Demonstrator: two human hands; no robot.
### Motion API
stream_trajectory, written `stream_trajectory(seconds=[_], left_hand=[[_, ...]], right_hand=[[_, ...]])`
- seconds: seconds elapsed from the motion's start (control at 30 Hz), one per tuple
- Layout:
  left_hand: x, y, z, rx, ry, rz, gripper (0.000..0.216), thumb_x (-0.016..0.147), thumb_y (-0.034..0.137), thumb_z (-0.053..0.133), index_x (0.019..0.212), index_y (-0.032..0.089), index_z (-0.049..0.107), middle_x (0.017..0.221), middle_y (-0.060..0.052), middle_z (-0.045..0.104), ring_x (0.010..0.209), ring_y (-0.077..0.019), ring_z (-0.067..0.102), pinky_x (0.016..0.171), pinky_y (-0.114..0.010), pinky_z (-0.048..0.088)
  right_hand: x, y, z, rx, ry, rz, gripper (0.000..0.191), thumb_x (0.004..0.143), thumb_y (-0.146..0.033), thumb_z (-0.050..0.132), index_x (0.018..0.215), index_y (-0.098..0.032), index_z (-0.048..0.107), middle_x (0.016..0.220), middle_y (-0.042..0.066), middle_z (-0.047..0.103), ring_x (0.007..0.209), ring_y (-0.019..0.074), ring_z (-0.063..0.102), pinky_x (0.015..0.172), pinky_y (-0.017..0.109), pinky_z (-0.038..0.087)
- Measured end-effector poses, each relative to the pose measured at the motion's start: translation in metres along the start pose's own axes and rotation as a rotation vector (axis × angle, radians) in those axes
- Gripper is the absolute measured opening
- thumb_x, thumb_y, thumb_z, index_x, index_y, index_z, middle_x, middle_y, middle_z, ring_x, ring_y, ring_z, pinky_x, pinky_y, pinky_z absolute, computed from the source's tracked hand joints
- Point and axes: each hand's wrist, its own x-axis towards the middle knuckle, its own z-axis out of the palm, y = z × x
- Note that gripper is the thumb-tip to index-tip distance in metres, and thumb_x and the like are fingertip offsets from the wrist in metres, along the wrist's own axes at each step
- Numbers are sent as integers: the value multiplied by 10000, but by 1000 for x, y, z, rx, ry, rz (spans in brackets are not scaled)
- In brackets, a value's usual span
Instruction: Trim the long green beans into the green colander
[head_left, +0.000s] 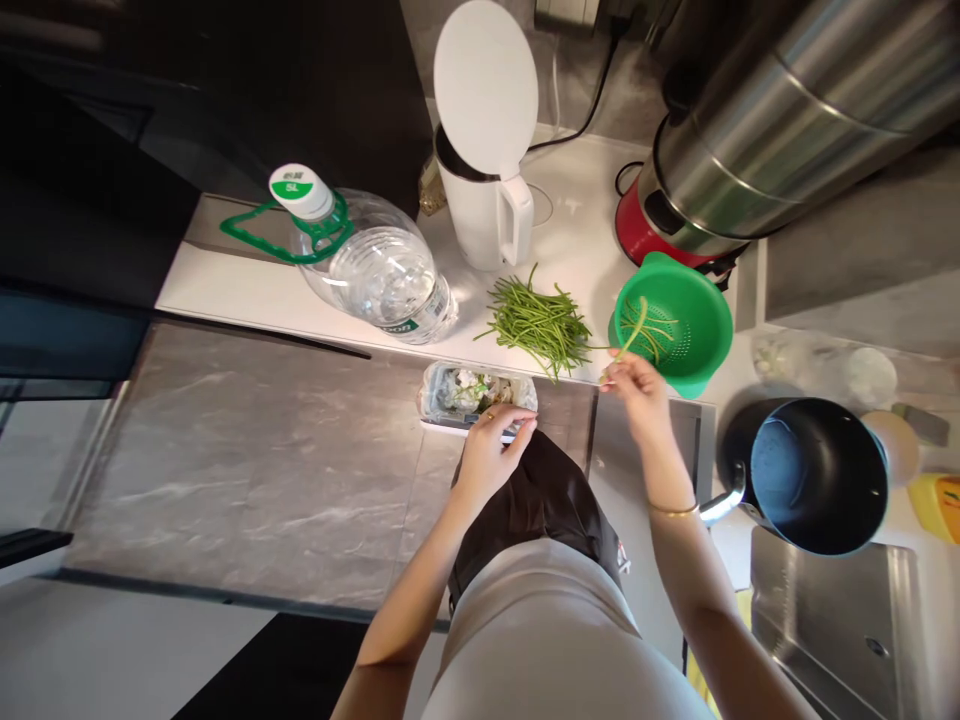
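Observation:
My right hand [643, 398] pinches thin green vegetable stems [637, 330] at the near edge of a green colander [711, 318]. A few similar stems lie inside the colander. To its left, a loose heap of long green stems [536, 322] rests on the white counter. My left hand [491, 450] is over the near rim of a small lined waste bin [430, 398] below the counter edge. Its thumb and fingers are drawn together; anything between them is too small to make out. White and green scraps [471, 388] show in the bin.
A large water bottle [390, 275] and a white kettle [480, 215] with its lid up stand left of the heap. Behind the colander is a red and steel appliance [637, 225]. A dark pot [840, 480] and a sink [832, 620] are at right.

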Motion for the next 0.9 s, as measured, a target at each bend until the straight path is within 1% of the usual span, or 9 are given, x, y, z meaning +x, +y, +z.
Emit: stream_trajectory(seconds=[0.07, 0.13, 0.2, 0.3, 0.37, 0.43, 0.57, 0.7, 0.9], left_hand=[[2, -10, 6, 6, -20, -24, 144, 867, 238, 526, 934, 208, 650, 895, -40, 689, 854, -160, 645, 820, -297, 494], [5, -20, 13, 13, -50, -45, 155, 873, 244, 509, 930, 207, 649, 908, -41, 690, 848, -161, 650, 813, -297, 499], [8, -28, 20, 22, -90, -70, 166, 874, 250, 501, 931, 209, 651, 930, -43, 695, 848, -164, 654, 811, -300, 502], [13, -38, 30, 13, -129, -108, 174, 862, 250, 509, 949, 215, 655, 953, -43, 701, 844, -167, 657, 798, -299, 510], [17, -46, 37, -8, -135, -135, 179, 852, 251, 514, 951, 219, 660, 950, -43, 704, 822, -166, 657, 777, -293, 517], [23, -58, 46, -45, -140, -179, 184, 844, 255, 517, 943, 214, 666, 929, -46, 708, 794, -164, 655, 754, -289, 522], [45, -85, 69, -212, -141, -304, 234, 836, 233, 519, 1020, 187, 655, 977, -69, 705, 824, -168, 658, 763, -302, 528], [74, -96, 96, -280, -139, -320, 349, 826, 182, 518, 1163, 189, 606, 1153, -96, 648, 940, -187, 636, 843, -338, 508], [114, -94, 121, -276, -145, -283, 521, 816, 161, 533, 1333, 152, 467, 1313, -158, 516, 963, -191, 608, 896, -342, 478]], right_hand=[[37, 10, -35, -337, 191, -80, 327, 758, -308, 579, 1049, -170, 632, 747, 29, 633, 676, 172, 590, 693, 362, 508], [67, 17, -64, -717, 257, -52, 352, 757, -255, 553, 1068, -111, 635, 856, 119, 662, 824, 246, 604, 793, 437, 472], [82, 21, -76, -973, 341, -100, 417, 745, -229, 562, 1131, -75, 604, 1052, 208, 628, 996, 314, 557, 871, 485, 422], [80, 28, -55, -1026, 309, -299, 362, 813, -250, 493, 1123, -100, 605, 1105, 190, 618, 1023, 279, 542, 907, 430, 409], [71, 37, -23, -936, 99, -357, 299, 862, -270, 430, 1034, -139, 637, 979, 120, 665, 879, 207, 588, 853, 341, 443], [67, 47, 12, -930, -75, -331, 259, 859, -293, 460, 973, -167, 656, 928, 87, 673, 834, 182, 596, 827, 294, 447], [76, 65, 58, -1075, -13, -193, 241, 861, -271, 469, 943, -170, 672, 976, 115, 650, 955, 207, 565, 870, 303, 412], [93, 69, 66, -1085, 31, -134, 188, 834, -254, 512, 865, -160, 672, 950, 126, 656, 972, 220, 554, 848, 309, 411], [91, 53, 52, -1036, 47, -139, 168, 837, -269, 502, 858, -168, 635, 859, 77, 682, 812, 182, 598, 758, 275, 431]])
